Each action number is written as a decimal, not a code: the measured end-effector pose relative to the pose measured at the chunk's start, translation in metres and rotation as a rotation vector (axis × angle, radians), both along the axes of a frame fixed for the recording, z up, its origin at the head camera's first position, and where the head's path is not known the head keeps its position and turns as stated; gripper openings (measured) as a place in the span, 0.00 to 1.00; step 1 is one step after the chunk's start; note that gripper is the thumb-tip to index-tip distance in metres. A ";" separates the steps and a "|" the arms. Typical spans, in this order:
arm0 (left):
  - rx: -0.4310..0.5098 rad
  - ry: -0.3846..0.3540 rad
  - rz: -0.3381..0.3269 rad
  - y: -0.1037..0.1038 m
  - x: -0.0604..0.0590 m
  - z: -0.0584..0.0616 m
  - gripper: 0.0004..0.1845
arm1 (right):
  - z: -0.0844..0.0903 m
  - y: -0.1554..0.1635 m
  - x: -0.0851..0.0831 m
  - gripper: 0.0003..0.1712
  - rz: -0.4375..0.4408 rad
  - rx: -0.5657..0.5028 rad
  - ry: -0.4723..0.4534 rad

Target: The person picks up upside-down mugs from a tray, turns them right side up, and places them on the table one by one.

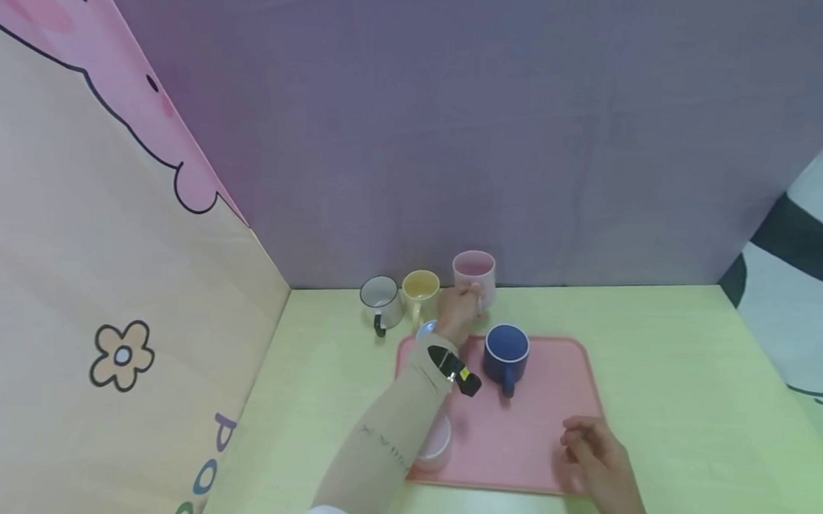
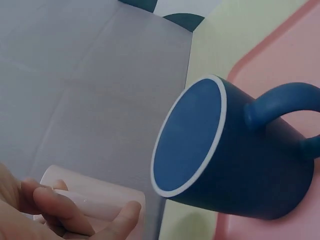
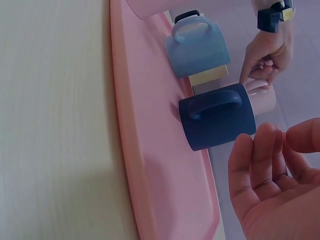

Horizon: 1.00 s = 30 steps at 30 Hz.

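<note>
My left hand (image 1: pixel 459 311) is out at the back, fingers (image 2: pixel 60 207) curled round the handle of the pink mug (image 1: pixel 475 273). That mug stands just past the far edge of the pink tray (image 1: pixel 556 417), on the green table (image 1: pixel 681 391), close to the purple back wall (image 1: pixel 528 124). It stands upright, mouth up, long axis vertical, handle turned back toward me and into my grip.

My right hand (image 1: pixel 592 453) rests loose near the tray's near right corner, fingers lightly bent, holding nothing.

The risks, as I judge them: the blue mug (image 1: pixel 507 353) sits on the tray right beside my wrist, handle pointing at me. A low or sideways pull could bring the pink mug or my forearm into it and tip it. The yellow mug (image 1: pixel 420 289) is just to the left of my grip, the white mug (image 1: pixel 380 296) beyond that, so a swing that way knocks them. A pale blue mug (image 3: pixel 197 45) sits partly hidden under my wrist too. And a handle-only hold lets the mug tilt if I lift fast.
</note>
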<state>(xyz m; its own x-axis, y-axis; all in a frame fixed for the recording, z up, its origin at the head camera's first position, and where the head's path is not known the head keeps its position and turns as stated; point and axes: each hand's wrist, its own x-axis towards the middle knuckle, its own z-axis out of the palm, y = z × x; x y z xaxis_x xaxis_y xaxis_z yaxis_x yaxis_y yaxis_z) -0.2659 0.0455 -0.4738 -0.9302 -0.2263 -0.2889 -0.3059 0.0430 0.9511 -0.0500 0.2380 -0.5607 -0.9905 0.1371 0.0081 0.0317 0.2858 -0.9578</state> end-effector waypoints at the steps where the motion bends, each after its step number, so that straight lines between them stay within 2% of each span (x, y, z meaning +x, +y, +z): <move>1: 0.014 -0.004 0.013 0.001 -0.001 -0.002 0.11 | 0.000 0.000 0.001 0.11 0.003 -0.001 0.002; 4: 0.029 -0.026 0.040 0.003 -0.005 -0.005 0.09 | 0.000 -0.001 0.002 0.10 0.013 -0.008 -0.001; 7: -0.023 -0.052 0.036 0.004 -0.008 -0.007 0.07 | 0.000 -0.003 0.002 0.10 0.014 -0.010 -0.013; 12: -0.359 -0.101 -0.079 0.003 -0.014 -0.013 0.06 | 0.001 -0.005 0.003 0.10 0.011 -0.009 -0.042; 15: -0.589 -0.110 -0.194 0.003 -0.018 -0.018 0.08 | 0.000 -0.006 0.003 0.10 0.009 -0.017 -0.057; 19: -0.763 -0.091 -0.271 0.002 -0.021 -0.024 0.09 | -0.002 -0.007 0.005 0.09 0.008 -0.023 -0.058; 25: -0.779 -0.099 -0.229 0.003 -0.021 -0.023 0.09 | -0.003 -0.008 0.005 0.09 0.009 -0.017 -0.066; 30: -0.720 -0.151 -0.183 0.004 -0.022 -0.023 0.08 | -0.004 -0.007 0.006 0.09 0.008 -0.001 -0.042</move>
